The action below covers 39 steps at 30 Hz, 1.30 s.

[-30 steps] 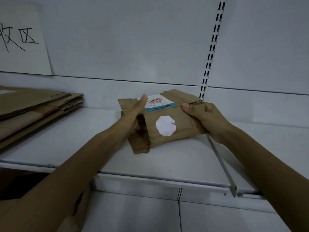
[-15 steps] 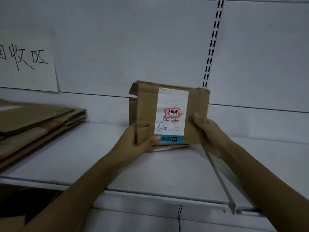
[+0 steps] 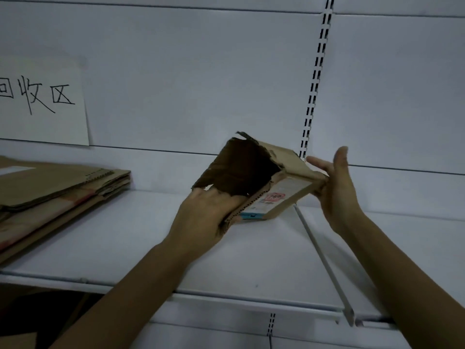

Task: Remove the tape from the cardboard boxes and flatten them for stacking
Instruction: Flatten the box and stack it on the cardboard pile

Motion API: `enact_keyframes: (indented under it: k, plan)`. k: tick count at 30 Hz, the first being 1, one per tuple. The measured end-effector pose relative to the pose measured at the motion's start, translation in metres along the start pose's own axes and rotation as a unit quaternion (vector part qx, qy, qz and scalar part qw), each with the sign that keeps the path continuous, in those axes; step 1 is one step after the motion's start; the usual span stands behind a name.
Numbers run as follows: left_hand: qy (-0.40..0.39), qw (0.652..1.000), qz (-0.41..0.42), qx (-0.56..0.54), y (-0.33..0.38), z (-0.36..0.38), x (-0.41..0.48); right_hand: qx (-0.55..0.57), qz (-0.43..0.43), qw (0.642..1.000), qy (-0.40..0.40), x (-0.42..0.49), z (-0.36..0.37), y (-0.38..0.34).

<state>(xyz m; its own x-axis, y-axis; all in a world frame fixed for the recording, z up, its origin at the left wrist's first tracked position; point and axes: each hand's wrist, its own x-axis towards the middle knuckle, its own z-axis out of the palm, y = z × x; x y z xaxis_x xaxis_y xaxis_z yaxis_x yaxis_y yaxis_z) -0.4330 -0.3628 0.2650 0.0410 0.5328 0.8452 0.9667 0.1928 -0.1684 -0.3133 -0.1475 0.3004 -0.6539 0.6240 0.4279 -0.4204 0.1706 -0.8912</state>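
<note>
A small brown cardboard box (image 3: pixel 292 170) is held tilted above the white shelf (image 3: pixel 151 243), its dark open end turned up and left, with torn flap edges. A white shipping label (image 3: pixel 270 200) with a red stamp and a blue strip shows on its lower side. My left hand (image 3: pixel 203 217) grips the box's near lower edge, fingers curled into the opening. My right hand (image 3: pixel 337 192) is flat with straight fingers, pressing against the box's right end.
A pile of flattened cardboard (image 3: pixel 50 190) lies on the shelf's left part. A paper sign (image 3: pixel 37 102) with handwritten characters hangs on the back wall. A slotted upright (image 3: pixel 314 84) runs down the wall, and a metal divider rail (image 3: pixel 324 263) crosses the shelf.
The box has turned from upright with its label facing me to tilted with its open end towards me. My right hand let go of its grip and now presses flat on the end.
</note>
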Motion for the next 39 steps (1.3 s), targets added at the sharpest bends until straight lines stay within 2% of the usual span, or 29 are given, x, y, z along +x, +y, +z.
enact_keyframes:
  k: [2, 4, 5, 7, 9, 11, 14, 18, 20, 21, 23, 24, 28, 30, 32, 35, 39]
  plan:
    - [-0.047, 0.999, -0.002, 0.016, 0.000, 0.000, -0.002, -0.175, -0.088, 0.980, 0.045, -0.005, 0.000, 0.006]
    - [-0.051, 0.998, 0.002, 0.044, 0.000, 0.000, -0.002, -0.337, -0.239, 0.909, 0.056, -0.010, 0.001, 0.009]
    - [-0.045, 0.997, 0.008, 0.056, 0.001, -0.001, -0.002, -0.365, -0.305, 0.879, 0.028, -0.010, 0.001, 0.009]
    - [-0.038, 0.996, 0.027, 0.073, 0.004, -0.004, -0.002, -0.362, -0.391, 0.844, -0.055, -0.011, 0.003, 0.009]
    - [-0.040, 0.995, 0.032, 0.087, 0.006, -0.006, -0.003, -0.355, -0.405, 0.836, -0.103, -0.012, 0.007, 0.011]
    - [-0.011, 0.996, 0.006, 0.092, 0.008, -0.006, -0.003, -0.347, -0.384, 0.850, -0.101, -0.013, 0.008, 0.013]
    - [0.080, 0.989, -0.091, 0.080, 0.005, -0.006, -0.002, -0.306, -0.346, 0.884, -0.075, -0.015, 0.009, 0.013]
    - [0.170, 0.964, -0.202, -0.037, 0.004, -0.008, 0.000, -0.141, -0.222, 0.963, -0.055, -0.019, 0.014, 0.006]
    - [0.134, 0.937, -0.285, -0.153, 0.004, -0.008, -0.001, -0.050, -0.144, 0.988, -0.029, -0.019, 0.014, 0.004]
    - [0.093, 0.905, -0.336, -0.242, 0.006, -0.010, 0.000, -0.017, -0.105, 0.994, -0.022, -0.018, 0.013, 0.003]
    - [0.026, 0.838, -0.383, -0.388, 0.006, -0.010, 0.001, 0.011, -0.031, 0.999, -0.020, -0.017, 0.012, 0.005]
    - [0.009, 0.828, -0.371, -0.420, 0.006, -0.009, 0.000, 0.011, 0.011, 1.000, -0.020, -0.017, 0.011, 0.005]
    - [0.008, 0.845, -0.311, -0.434, 0.007, -0.007, -0.003, -0.023, 0.176, 0.984, -0.009, -0.013, 0.007, 0.011]
    - [-0.004, 0.876, -0.297, -0.380, 0.007, -0.006, -0.004, -0.031, 0.230, 0.973, -0.016, -0.012, 0.006, 0.016]
    - [0.022, 0.898, -0.299, -0.321, 0.007, -0.003, -0.001, -0.016, 0.271, 0.962, -0.037, -0.011, 0.008, 0.019]
    - [0.098, 0.891, -0.347, -0.275, 0.006, 0.001, 0.003, 0.009, 0.315, 0.947, -0.061, -0.011, 0.013, 0.020]
    - [0.139, 0.869, -0.380, -0.286, 0.008, -0.003, 0.003, 0.020, 0.305, 0.950, -0.068, -0.013, 0.018, 0.020]
